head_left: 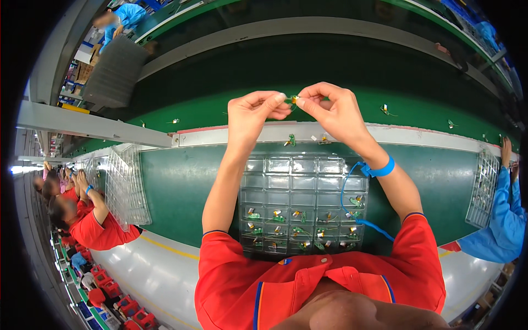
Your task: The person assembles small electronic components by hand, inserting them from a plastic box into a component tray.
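Hanging between the fingertips of both hands, a small circuit piece (295, 99), partly yellow, shows against the green belt (220, 71) just beyond the pale rail (214, 137). That rail is the nearest edge, crossing below the hands; past them the belt gives open room, with small boards (387, 110) scattered well apart to either side.

The right hand (333, 107) has its thumb and forefinger pinched on the yellow part, the other fingers curled in. The left hand (258, 110) has its thumb and fingertips drawn together at the piece's left side; exactly which bit they grip is too small to make out.

Nearer the body, a clear compartment tray (278, 181) sits on the green bench (181, 192), boards in its nearer rows. Bench stretches to both sides of it, toward stacked clear trays (126, 187) at left and another (482, 187) at right. A blue wrist strap (383, 168) rings the right wrist, its cord (342, 192) trailing over the tray's right edge.
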Demonstrator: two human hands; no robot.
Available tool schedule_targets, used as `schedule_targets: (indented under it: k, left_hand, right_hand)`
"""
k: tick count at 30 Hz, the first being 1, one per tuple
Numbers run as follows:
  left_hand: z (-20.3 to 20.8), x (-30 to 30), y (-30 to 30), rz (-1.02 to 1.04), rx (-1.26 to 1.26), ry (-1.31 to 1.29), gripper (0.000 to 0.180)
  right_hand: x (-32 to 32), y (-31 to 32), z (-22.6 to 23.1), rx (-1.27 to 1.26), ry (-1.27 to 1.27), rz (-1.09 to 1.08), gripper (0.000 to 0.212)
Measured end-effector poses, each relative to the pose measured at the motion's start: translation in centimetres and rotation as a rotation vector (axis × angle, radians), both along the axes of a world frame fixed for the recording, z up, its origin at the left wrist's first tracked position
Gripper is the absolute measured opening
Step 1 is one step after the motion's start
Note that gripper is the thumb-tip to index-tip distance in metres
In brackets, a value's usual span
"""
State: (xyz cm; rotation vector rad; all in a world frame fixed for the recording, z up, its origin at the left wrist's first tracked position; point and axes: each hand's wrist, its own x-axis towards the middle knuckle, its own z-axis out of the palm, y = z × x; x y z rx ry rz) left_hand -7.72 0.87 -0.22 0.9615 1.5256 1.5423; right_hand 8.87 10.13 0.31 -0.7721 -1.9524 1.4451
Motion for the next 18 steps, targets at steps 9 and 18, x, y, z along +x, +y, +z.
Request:
schedule_targets:
  k: [9,18]
  left_hand:
    - [-4.3,-4.3,0.3,-0.070,-0.157,0.736,0.015]
    - [-9.0,-4.1,2.1,-0.153,-0.139,1.309,0.020]
  right_hand:
    - [-0.6,3.9,-5.4,0.137,-0.232,-0.075,0.021]
    - [-1.1,3.6,-8.2,0.564,-0.535,-0.105,0.017]
